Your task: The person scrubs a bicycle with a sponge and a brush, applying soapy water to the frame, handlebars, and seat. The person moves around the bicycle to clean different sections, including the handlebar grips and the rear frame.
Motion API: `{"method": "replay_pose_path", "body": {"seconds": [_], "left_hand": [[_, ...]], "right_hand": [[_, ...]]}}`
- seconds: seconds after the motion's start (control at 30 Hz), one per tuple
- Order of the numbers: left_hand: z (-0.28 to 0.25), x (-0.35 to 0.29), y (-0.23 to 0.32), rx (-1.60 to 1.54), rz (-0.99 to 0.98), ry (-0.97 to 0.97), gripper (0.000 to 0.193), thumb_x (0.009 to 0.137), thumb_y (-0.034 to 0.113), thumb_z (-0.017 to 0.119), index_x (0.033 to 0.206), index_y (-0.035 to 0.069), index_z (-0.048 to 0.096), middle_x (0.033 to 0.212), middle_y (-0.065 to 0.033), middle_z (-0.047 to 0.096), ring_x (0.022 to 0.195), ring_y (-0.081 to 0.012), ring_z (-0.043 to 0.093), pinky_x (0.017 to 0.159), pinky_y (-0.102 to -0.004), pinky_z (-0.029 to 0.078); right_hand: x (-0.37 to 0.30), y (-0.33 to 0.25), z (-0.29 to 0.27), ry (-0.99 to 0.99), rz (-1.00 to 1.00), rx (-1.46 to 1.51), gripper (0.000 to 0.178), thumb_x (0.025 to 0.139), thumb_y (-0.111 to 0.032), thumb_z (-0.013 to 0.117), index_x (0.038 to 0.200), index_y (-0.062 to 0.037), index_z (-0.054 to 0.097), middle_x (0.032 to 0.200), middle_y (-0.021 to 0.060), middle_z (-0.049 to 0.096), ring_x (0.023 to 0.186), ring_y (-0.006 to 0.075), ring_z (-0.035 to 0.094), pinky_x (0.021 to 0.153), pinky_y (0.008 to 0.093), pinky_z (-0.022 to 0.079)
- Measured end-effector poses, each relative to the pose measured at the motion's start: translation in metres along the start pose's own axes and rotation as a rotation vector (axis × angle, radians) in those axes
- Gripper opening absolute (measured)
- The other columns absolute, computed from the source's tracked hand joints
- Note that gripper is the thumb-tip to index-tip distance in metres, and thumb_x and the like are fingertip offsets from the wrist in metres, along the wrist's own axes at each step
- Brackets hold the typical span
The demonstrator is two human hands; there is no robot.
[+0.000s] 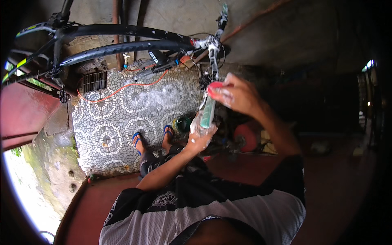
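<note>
A bicycle's handlebar [213, 61] runs toward me, smeared with white suds. My left hand [200, 134], wet with foam, closes around its near end at a green handlebar grip [208, 111]. Just beyond it, my right hand [241, 96] pinches a red sponge or scrubbing pad [215, 89] against the bar, foam on its fingers. The far grip [224, 10] is also green and sudsy. To the left stretches the dark bicycle frame [122, 30], with a few foam spots.
Below the frame lies a patterned tile floor [106, 139] with a drain grate [94, 82]. An orange hose [122, 86] curves from a tap [125, 58]. A green bucket [181, 124] stands by my feet. Dim clutter, including a red round thing [246, 137], sits to the right.
</note>
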State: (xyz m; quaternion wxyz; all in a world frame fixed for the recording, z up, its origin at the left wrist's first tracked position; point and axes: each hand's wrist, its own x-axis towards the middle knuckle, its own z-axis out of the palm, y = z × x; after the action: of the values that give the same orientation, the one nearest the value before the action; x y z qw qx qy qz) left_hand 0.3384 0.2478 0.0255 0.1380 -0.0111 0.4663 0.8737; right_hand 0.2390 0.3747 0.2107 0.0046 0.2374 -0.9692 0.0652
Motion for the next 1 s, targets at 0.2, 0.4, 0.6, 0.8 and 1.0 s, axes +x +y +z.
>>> {"method": "replay_pose_path", "body": {"seconds": [0.2,0.4,0.6,0.8,1.0], "left_hand": [[0.000,0.000,0.007,-0.003,-0.118,-0.083,0.052,0.092,0.011,0.075,0.136,0.000,0.050,0.115,-0.0058,0.061,0.099,-0.0124,0.060,0.079,-0.0283,0.053],[-0.002,0.004,0.009,0.114,-0.146,-0.153,0.056,0.092,0.003,0.073,0.141,0.001,0.046,0.117,-0.0062,0.060,0.103,-0.0137,0.059,0.089,-0.0283,0.052],[-0.002,0.002,0.001,-0.185,-0.123,-0.078,0.072,0.090,-0.003,0.072,0.151,0.001,0.032,0.126,-0.0051,0.055,0.109,-0.0130,0.057,0.094,-0.0274,0.052],[0.000,0.014,0.004,-0.075,-0.057,-0.160,0.070,0.093,0.002,0.072,0.150,0.000,0.033,0.126,-0.0060,0.055,0.112,-0.0137,0.057,0.095,-0.0276,0.051],[0.003,0.019,0.012,0.058,-0.107,-0.100,0.062,0.093,0.006,0.075,0.143,0.002,0.038,0.116,-0.0055,0.061,0.101,-0.0131,0.062,0.086,-0.0289,0.054]], "right_hand": [[-0.010,0.003,0.007,-0.003,-0.144,0.062,0.021,0.090,-0.036,0.077,0.106,-0.0214,0.078,0.101,0.0070,0.066,0.088,0.0255,0.068,0.074,0.0400,0.056],[-0.015,0.006,0.011,-0.156,-0.296,0.208,0.018,0.090,-0.029,0.079,0.104,-0.0186,0.079,0.096,0.0060,0.064,0.083,0.0258,0.067,0.072,0.0372,0.056],[-0.016,0.015,0.011,0.029,-0.226,0.117,0.022,0.086,-0.031,0.084,0.105,-0.0198,0.081,0.096,0.0075,0.064,0.080,0.0253,0.068,0.071,0.0365,0.057],[-0.025,0.018,0.015,0.072,-0.079,0.071,0.026,0.085,-0.023,0.083,0.111,-0.0234,0.081,0.101,0.0077,0.063,0.085,0.0263,0.068,0.076,0.0383,0.058],[-0.032,0.029,0.042,0.343,0.164,0.122,0.033,0.084,-0.021,0.085,0.116,-0.0238,0.081,0.110,0.0086,0.064,0.091,0.0249,0.066,0.082,0.0351,0.058]]}}
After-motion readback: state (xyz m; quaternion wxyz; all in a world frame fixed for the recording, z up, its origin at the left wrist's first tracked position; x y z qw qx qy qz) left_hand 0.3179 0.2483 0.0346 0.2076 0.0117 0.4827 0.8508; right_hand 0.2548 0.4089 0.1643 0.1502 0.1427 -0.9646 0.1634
